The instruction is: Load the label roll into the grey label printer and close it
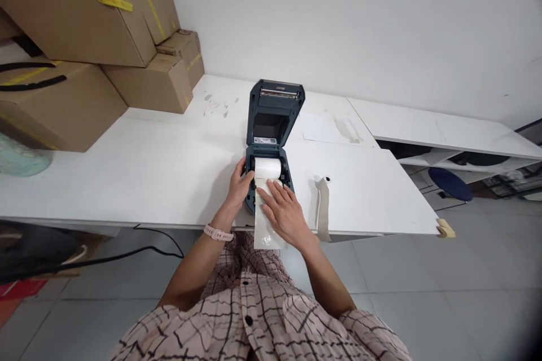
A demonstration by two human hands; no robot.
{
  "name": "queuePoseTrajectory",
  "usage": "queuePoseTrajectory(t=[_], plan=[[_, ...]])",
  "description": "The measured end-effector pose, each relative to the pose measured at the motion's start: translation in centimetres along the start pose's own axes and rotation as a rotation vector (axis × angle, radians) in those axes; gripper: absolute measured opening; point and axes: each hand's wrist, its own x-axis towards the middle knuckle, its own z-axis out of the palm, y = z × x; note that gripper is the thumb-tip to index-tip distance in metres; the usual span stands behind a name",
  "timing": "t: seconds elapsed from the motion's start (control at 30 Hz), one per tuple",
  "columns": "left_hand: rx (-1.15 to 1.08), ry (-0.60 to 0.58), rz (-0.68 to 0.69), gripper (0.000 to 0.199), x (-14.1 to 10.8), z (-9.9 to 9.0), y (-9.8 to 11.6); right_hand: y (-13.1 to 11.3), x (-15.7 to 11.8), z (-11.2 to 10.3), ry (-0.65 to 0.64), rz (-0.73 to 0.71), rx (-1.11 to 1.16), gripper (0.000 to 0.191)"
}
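Note:
A dark label printer stands on the white table near its front edge, lid raised. Inside its body lies a white label roll. From the roll a label strip runs toward me over the printer's front and hangs past the table edge. My left hand grips the printer's left side, its thumb on the rim beside the roll. My right hand lies flat on the strip, fingers stretched out and close together, covering part of the printer's front and right side.
Right of the printer, a curled paper strip on a small core hangs over the table edge. A white sheet lies behind it. Cardboard boxes are stacked at the left. A blue stool stands at the far right.

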Motion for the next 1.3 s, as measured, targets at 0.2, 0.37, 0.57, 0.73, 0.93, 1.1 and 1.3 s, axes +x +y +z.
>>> queuePoseTrajectory(t=[0.2, 0.37, 0.57, 0.73, 0.93, 1.1, 1.3], plan=[[0.052, -0.016, -0.074, 0.090, -5.3, 0.2, -0.7, 0.1, 0.0, 0.3, 0.048, 0.009, 0.097, 0.048], [0.010, -0.055, -0.100, 0.103, -6.3, -0.4, -1.4, 2.1, 0.3, -1.5, 0.044, 0.006, 0.457, 0.044], [-0.032, -0.088, -0.117, 0.108, -6.0, -0.7, -0.9, 9.5, 8.6, -6.4, 0.505, 0.258, 0.863, 0.072], [0.001, -0.098, -0.147, 0.115, -7.2, -1.0, -0.8, 14.5, 19.2, -8.7, 0.368, 0.232, 1.125, 0.094], [-0.003, -0.183, -0.169, 0.118, -7.8, -1.7, -1.0, 12.2, 17.5, -8.2, 0.457, 0.154, 1.197, 0.083], [-0.051, -0.162, -0.188, 0.122, -8.1, -3.3, -1.4, 6.3, 6.9, -5.5, 0.644, 0.233, 1.164, 0.044], [-0.018, -0.050, -0.153, 0.115, -7.3, -2.7, 0.8, 3.6, 1.0, -0.5, 0.490, 0.551, 1.338, 0.066]])
